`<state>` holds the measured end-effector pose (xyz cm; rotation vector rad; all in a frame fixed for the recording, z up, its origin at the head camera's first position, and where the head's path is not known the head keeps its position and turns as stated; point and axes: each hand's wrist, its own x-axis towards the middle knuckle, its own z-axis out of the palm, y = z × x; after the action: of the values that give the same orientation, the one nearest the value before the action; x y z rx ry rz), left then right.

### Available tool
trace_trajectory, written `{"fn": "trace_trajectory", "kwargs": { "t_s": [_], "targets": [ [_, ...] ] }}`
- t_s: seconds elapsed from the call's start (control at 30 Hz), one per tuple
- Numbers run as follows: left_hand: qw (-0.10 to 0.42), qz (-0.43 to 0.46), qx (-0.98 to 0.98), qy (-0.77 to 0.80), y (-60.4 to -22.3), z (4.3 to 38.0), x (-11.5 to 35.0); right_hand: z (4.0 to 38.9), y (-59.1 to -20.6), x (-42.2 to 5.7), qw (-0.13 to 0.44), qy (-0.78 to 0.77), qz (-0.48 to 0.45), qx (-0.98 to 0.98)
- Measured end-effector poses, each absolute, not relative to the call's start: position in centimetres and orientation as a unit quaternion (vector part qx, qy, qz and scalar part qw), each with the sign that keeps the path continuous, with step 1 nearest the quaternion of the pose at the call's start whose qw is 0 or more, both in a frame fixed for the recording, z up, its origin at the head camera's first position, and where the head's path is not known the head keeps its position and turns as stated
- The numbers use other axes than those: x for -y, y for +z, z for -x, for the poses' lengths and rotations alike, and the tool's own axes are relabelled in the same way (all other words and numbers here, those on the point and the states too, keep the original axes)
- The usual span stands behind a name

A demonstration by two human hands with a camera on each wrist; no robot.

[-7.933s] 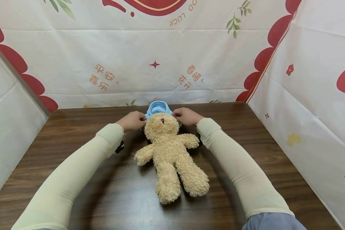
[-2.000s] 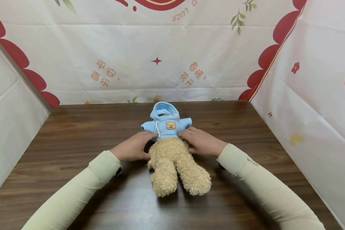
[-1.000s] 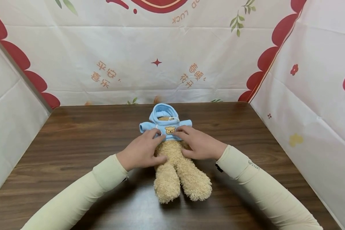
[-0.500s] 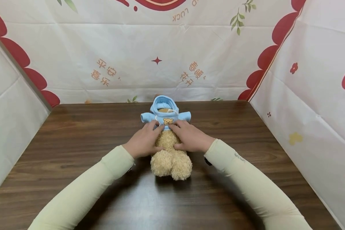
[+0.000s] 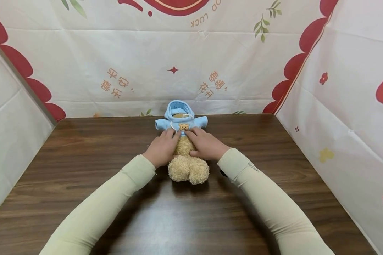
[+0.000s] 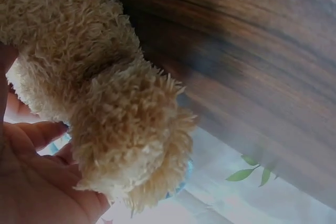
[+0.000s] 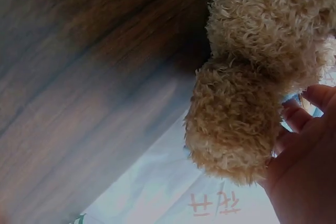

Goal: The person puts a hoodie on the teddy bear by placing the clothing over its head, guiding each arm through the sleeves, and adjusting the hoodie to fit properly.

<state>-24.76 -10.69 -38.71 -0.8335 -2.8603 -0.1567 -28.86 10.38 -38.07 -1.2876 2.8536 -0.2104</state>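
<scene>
A fluffy tan teddy bear (image 5: 185, 147) wears a light blue hoodie (image 5: 191, 123) with a bear-face patch and white cords. Its legs point toward me, so the rounded feet (image 5: 189, 170) look short in the head view. Fur shows in the hood's opening; the face is hidden. My left hand (image 5: 162, 148) grips the bear's left-hand side in view, fingers on the hoodie's hem. From the other side my right hand (image 5: 207, 144) grips it, thumb lower on the body. Both wrist views show the fur close up, beside the left palm (image 6: 39, 187) and the right palm (image 7: 310, 156).
The bear is near the back of a dark wood-grain table (image 5: 92, 152). A white printed cloth (image 5: 140, 71) hangs behind the table's far edge, and another white panel (image 5: 341, 124) stands along the right side.
Earlier the bear lay flat, its head at the hoodie's lower opening; the hoodie then came down over it. In the last second both hands moved it backward, and its legs now point toward me.
</scene>
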Motion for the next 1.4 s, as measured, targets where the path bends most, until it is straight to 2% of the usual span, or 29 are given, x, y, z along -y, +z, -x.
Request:
{"fn": "trace_trajectory", "kwargs": {
  "t_s": [0.3,0.5,0.63,0.97,1.3,1.4],
  "targets": [
    [0.096,0.294,0.950,-0.030,-38.9,24.0,10.7,28.3,-38.3,-10.4,-0.019,-0.069,0.406,-0.911],
    [0.104,0.306,0.943,-0.076,-39.5,23.8,11.0,27.9,-39.2,-10.7,-0.078,-0.047,0.421,-0.902],
    [0.129,0.315,0.937,-0.086,-39.5,23.7,11.0,27.7,-39.4,-10.8,-0.113,-0.047,0.434,-0.893],
    [0.152,0.299,0.938,-0.087,-39.6,23.7,10.8,27.4,-39.0,-10.6,-0.120,-0.050,0.446,-0.886],
    [0.203,0.322,0.922,-0.064,-39.5,23.7,11.3,27.6,-38.9,-10.5,-0.109,-0.085,0.445,-0.885],
    [0.190,0.326,0.924,-0.063,-39.3,23.8,11.4,27.6,-38.8,-10.4,-0.116,-0.100,0.440,-0.885]
  ]
}}
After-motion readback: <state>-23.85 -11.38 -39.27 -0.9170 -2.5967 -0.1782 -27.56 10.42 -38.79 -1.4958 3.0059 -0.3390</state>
